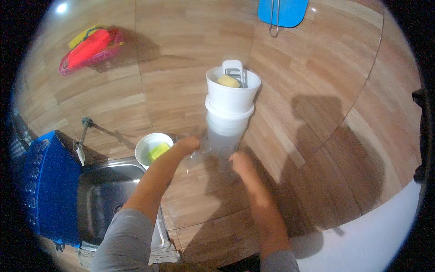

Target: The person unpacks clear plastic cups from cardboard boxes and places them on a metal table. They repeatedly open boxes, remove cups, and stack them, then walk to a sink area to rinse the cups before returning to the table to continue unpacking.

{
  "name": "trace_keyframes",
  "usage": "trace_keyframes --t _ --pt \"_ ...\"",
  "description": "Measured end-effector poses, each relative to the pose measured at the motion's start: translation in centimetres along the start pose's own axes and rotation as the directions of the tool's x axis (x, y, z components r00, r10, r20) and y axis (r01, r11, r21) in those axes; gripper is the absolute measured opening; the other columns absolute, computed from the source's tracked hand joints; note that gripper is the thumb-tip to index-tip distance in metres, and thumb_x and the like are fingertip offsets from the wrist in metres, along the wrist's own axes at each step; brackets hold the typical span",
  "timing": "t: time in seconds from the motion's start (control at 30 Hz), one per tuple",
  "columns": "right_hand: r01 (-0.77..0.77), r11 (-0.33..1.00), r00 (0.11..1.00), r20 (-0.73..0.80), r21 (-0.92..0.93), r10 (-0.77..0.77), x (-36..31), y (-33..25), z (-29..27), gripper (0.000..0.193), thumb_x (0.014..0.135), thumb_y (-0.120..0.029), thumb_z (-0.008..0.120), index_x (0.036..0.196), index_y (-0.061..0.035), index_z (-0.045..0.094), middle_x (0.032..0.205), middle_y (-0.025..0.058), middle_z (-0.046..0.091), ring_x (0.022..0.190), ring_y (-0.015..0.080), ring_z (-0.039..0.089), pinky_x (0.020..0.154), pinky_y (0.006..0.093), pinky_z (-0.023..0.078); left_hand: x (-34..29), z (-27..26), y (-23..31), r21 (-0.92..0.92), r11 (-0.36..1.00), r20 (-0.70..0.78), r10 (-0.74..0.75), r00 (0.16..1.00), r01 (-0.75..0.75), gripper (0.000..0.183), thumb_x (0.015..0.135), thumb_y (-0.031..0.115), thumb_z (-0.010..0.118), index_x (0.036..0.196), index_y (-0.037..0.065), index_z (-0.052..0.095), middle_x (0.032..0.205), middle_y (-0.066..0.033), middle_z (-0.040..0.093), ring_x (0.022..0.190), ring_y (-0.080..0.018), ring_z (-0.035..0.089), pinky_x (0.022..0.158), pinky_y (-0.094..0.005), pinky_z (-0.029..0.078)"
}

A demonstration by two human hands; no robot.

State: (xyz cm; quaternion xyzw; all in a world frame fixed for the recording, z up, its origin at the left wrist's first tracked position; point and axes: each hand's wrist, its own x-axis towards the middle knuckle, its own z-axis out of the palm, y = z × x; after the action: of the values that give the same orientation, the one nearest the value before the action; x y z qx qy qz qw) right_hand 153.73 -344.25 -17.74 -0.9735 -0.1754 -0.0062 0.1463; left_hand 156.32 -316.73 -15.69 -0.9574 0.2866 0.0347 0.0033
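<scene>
Both arms reach forward over the wood-look desk, hands close together but apart from each other, in front of the white bucket stack

Right grip: fingers curled in, pinching the side of the right glass, a clear piece just left of the knuckles. Side hold probably leaves the mouth free and spares the left hand's room

Left grip: bent over the left glass, also clear, just below the fingers. Clear glassware blurs into the wood grain here, so can't tell if that grip is pinching it or only hovering

Gap between the two grips reads as deliberate: glass knocking glass would be the likely damage

Beyond both grips, stack stands by the wall corner, presumably to keep it out of the elbows' way. Yellow sponge and a white slotted holder sit in its top tub, off the work surface

Just left of the left grip: white bowl with a lime sponge inside, beside the sink. Bowl likely there to catch drips within easy reach

Farther left, past the sink: blue box. High above the right grip: blue board on the wall, which saves desk space
</scene>
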Motion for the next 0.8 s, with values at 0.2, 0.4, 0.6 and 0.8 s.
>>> trace_keyframes --t 0.2,0.4,0.6,0.8 --pt "-0.009 1.000 0.996 0.091 0.002 0.009 -0.3 -1.5 -1.4 0.034 0.073 -0.002 0.069 0.105 -0.0138 0.072 0.110 0.0191 0.066 0.108 0.0358 0.061 0.092 0.0456 0.050 2.1 3.7 -4.7 0.060 0.998 0.040 0.025 0.999 -0.027 0.035 0.067 0.006 0.072 0.101 0.012 0.072 0.097 -0.0165 0.069 0.093 -0.0356 0.067 0.079 -0.0454 0.055" --pt "-0.003 0.997 0.995 0.101 -0.072 0.010 -1.4 -4.3 -4.7 0.050 0.074 -0.009 0.074 0.122 -0.0183 0.063 0.126 0.0196 0.057 0.118 0.0372 0.055 0.097 0.0462 0.047 1.4 5.8 -7.1 -0.318 0.876 -0.199 -0.437 0.877 0.364 0.034 0.081 0.009 0.062 0.114 0.015 0.067 0.115 -0.0172 0.064 0.095 -0.0383 0.066 0.084 -0.0479 0.054" --pt "0.341 0.926 0.852 -0.470 0.162 -0.231 -11.1 -8.3 -9.5 0.043 0.081 -0.014 0.070 0.123 -0.0094 0.059 0.121 0.0172 0.059 0.116 0.0367 0.056 0.095 0.0454 0.048 -9.7 -6.3 1.1 -0.084 0.996 -0.321 -0.014 0.947 -0.013 0.036 0.084 0.009 0.054 0.120 0.010 0.061 0.115 -0.0208 0.061 0.095 -0.0377 0.065 0.080 -0.0458 0.055" --pt "0.286 0.877 0.937 0.080 0.385 -0.341 -24.1 -11.4 -0.8 0.023 0.081 -0.012 0.069 0.103 -0.0077 0.068 0.094 0.0135 0.065 0.088 0.0296 0.064 0.079 0.0416 0.053 -34.6 -4.2 11.4 -0.277 0.954 -0.234 0.047 0.971 -0.113 0.037 0.083 0.014 0.064 0.119 0.006 0.058 0.108 -0.0166 0.063 0.093 -0.0372 0.064 0.077 -0.0443 0.055"
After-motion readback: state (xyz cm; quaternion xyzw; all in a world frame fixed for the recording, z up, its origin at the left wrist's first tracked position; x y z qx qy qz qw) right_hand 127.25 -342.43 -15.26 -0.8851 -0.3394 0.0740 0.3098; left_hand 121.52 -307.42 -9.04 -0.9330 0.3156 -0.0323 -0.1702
